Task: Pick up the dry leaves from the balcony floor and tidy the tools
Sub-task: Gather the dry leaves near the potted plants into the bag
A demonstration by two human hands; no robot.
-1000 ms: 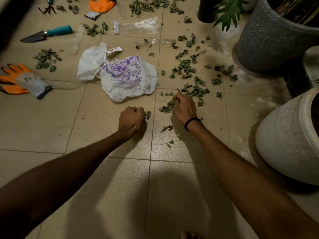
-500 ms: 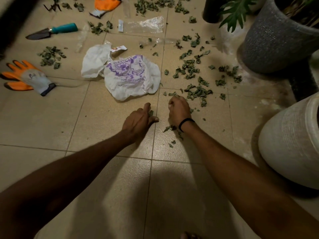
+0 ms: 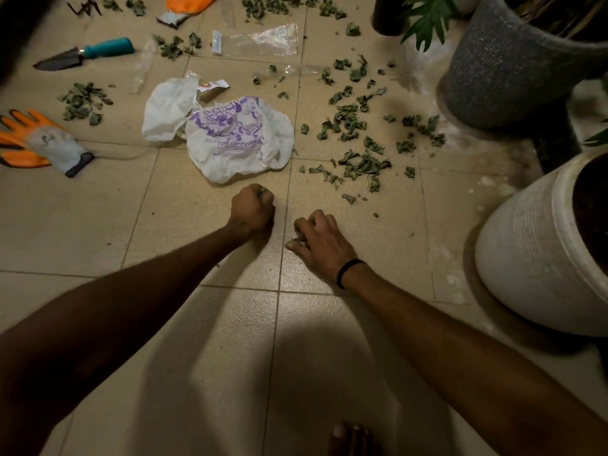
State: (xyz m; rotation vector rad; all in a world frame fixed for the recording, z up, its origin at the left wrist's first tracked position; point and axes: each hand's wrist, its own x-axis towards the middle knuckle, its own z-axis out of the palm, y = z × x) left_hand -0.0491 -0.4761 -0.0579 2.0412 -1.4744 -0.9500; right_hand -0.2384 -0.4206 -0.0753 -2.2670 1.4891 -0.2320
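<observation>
Dry green leaves (image 3: pixel 360 161) lie scattered over the beige floor tiles, thickest right of centre. My left hand (image 3: pixel 252 209) is a fist just below the white and purple plastic bag (image 3: pixel 241 139), with a bit of leaf showing between its fingers. My right hand (image 3: pixel 317 236) rests low on the tile with curled fingers pinching small leaves. A teal-handled trowel (image 3: pixel 87 54) lies at the upper left. One orange and grey glove (image 3: pixel 39 143) lies at the left edge, another glove (image 3: pixel 187 6) at the top.
A large white pot (image 3: pixel 543 255) stands at the right, and a grey pot (image 3: pixel 513 64) with a plant behind it. Clear plastic wrappers (image 3: pixel 260 39) lie near the top. A small hand rake (image 3: pixel 84 6) sits at the top left. My toes (image 3: pixel 352 439) show at the bottom.
My right hand drew back toward me from the leaf pile and now pinches leaves lower on the tile. My left hand closed again into a fist near the bag.
</observation>
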